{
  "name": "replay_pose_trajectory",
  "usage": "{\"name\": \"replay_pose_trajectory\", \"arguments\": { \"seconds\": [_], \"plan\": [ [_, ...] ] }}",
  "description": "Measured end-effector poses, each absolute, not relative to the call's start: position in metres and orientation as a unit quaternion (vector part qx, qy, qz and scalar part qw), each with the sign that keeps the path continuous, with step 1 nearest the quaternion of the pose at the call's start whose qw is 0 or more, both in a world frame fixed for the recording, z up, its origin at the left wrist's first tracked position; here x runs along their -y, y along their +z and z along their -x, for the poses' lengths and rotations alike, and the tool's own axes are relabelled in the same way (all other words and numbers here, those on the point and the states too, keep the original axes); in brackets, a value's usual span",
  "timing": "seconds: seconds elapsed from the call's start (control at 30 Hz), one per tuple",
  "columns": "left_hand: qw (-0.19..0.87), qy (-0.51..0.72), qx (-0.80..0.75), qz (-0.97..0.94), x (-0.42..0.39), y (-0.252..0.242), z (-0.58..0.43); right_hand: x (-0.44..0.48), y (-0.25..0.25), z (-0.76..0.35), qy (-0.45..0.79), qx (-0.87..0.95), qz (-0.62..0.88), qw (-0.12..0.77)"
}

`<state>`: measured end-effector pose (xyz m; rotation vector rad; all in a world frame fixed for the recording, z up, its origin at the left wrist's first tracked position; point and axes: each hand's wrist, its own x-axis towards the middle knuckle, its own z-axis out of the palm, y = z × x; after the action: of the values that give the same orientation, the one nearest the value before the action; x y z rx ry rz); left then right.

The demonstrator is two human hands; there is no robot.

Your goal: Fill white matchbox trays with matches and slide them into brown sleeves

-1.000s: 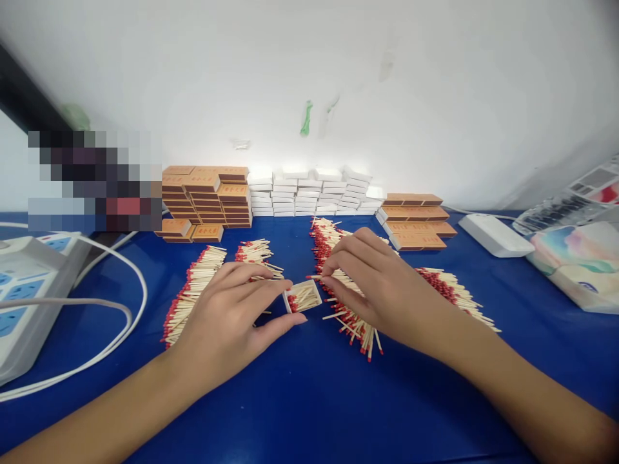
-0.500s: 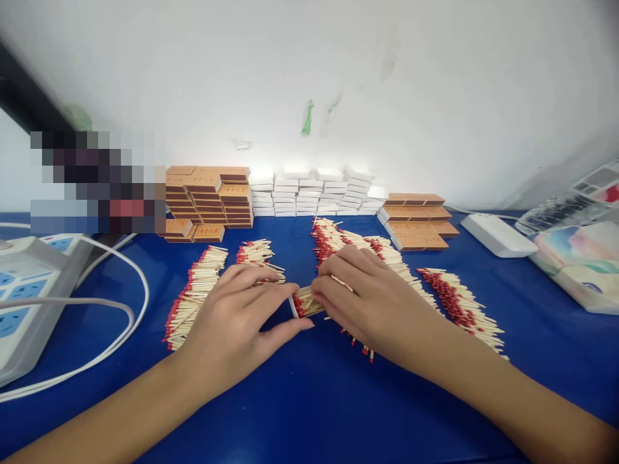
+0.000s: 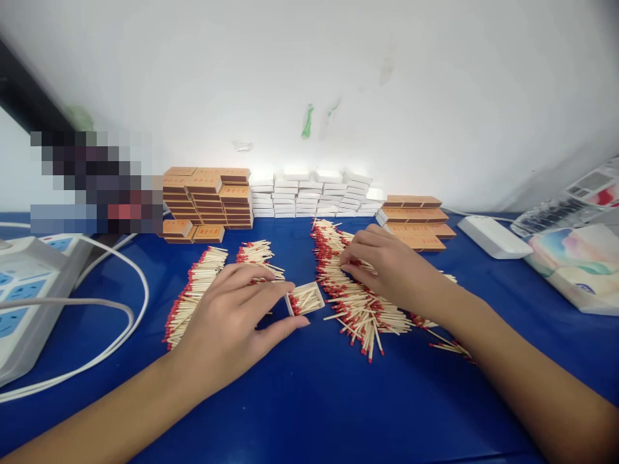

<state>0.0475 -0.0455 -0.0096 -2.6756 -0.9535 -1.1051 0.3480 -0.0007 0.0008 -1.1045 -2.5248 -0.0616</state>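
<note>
A small white matchbox tray [image 3: 305, 299] with several red-tipped matches in it lies on the blue table [image 3: 309, 399]. My left hand [image 3: 236, 316] holds the tray's left end between thumb and fingers. My right hand [image 3: 387, 267] rests on the long middle pile of matches [image 3: 353, 293], its fingertips pinched on some matches at the pile's far part. More matches lie in a left row [image 3: 193, 290] and a small heap [image 3: 256, 252].
Orange matchbox sleeves [image 3: 207, 196] and white trays [image 3: 309, 193] are stacked along the back wall, with more orange boxes [image 3: 416, 219] at right. A power strip [image 3: 29, 290] with white cables [image 3: 116, 316] lies left. A white box [image 3: 493, 235] and tissue pack [image 3: 575, 261] lie right.
My right hand left the tray, where it had put matches, and moved back and to the right onto the middle pile. My left hand stayed on the tray.
</note>
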Motion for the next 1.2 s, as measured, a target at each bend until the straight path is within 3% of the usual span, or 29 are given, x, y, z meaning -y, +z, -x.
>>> {"name": "replay_pose_trajectory", "arguments": {
  "seconds": [1.2],
  "plan": [
    [0.049,-0.356,0.311,0.880,0.045,-0.010,-0.047,0.007,0.004,-0.334,0.051,0.898,0.409,0.155]
  ]
}}
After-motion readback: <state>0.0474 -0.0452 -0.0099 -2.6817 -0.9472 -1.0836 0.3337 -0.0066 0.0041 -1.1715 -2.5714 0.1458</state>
